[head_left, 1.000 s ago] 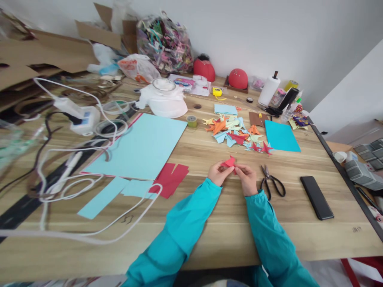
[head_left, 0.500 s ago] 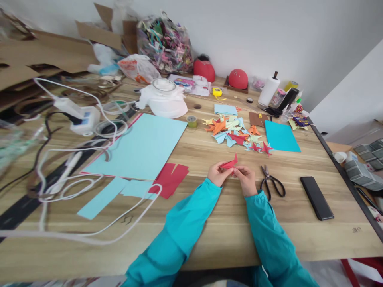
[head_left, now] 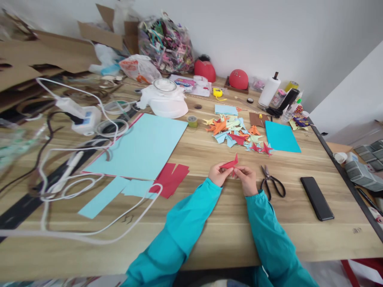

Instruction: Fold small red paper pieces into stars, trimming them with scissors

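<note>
Both hands pinch a small folded red paper figure point(head_left: 231, 164) just above the wooden table point(head_left: 209, 223). My left hand point(head_left: 218, 175) grips its left side with closed fingers. My right hand point(head_left: 247, 179) holds its right side, fingers pinched. One pointed tip of the paper sticks up toward the far side. Teal sleeves cover both arms. Beyond the hands lies a pile of folded paper figures point(head_left: 236, 133) in orange, blue, red and pale green.
Black scissors point(head_left: 271, 183) and a black phone point(head_left: 317, 198) lie right of my hands. A large light blue sheet point(head_left: 140, 147), red paper pieces point(head_left: 171, 179) and blue strips lie left. White cables point(head_left: 74, 187), a power strip, a white bowl, tape rolls and bags crowd the far left.
The red paper went from a wider, open shape to a narrower, flatter fold with one tip pointing up. Both hands stayed in place.
</note>
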Tool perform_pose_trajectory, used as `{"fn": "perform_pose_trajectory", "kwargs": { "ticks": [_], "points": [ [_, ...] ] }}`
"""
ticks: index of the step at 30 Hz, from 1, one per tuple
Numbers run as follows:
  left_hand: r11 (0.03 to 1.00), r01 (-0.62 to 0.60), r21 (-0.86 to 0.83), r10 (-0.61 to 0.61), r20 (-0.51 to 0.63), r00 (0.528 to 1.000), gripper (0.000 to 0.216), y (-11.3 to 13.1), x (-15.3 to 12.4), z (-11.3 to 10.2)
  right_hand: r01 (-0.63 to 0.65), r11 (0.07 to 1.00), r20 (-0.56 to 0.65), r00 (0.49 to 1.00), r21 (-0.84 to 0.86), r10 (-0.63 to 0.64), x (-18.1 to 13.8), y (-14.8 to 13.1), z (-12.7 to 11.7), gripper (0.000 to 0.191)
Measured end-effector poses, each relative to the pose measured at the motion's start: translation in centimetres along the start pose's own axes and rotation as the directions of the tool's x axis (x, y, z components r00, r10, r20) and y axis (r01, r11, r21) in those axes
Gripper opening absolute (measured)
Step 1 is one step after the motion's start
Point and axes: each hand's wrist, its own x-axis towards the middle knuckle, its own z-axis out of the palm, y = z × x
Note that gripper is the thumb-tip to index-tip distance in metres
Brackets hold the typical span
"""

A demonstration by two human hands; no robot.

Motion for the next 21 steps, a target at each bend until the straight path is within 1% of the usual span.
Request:
{"fn": "perform_pose_trajectory", "kwargs": {
  "ticks": [4, 8, 12, 17, 21],
  "points": [
    [0.999, -0.006, 0.036, 0.006, -0.007, 1.0, 0.03, -0.03, -0.1, -0.02, 0.0, 1.0, 0.011, 1.0, -0.013, 0.0, -0.09, -0.16, -0.07, 0.013],
    [0.998, 0.019, 0.057, -0.018, -0.02, 1.0, 0.033, -0.28, -0.11, -0.08, -0.004, 0.998, 0.04, 0.999, -0.056, 0.007, -0.11, -0.27, -0.17, 0.014],
    [0.998, -0.028, 0.059, 0.031, -0.054, 0.998, 0.031, -0.52, -0.05, -0.12, -0.02, 0.998, 0.066, 0.998, -0.056, 0.024, -0.09, -0.26, -0.19, 0.016],
    [0.999, 0.041, 0.0, -0.041, -0.003, 0.999, 0.035, -0.6, -0.04, -0.12, -0.013, 0.997, 0.099, 0.995, -0.075, 0.02, -0.2, -0.38, -0.09, 0.019],
    [0.999, -0.017, 0.04, 0.019, -0.054, 0.998, 0.031, -0.51, 0.1, -0.25, 0.008, 0.99, 0.138, 0.99, -0.138, 0.011, -0.42, -0.56, 0.14, 0.024]
  ]
}}
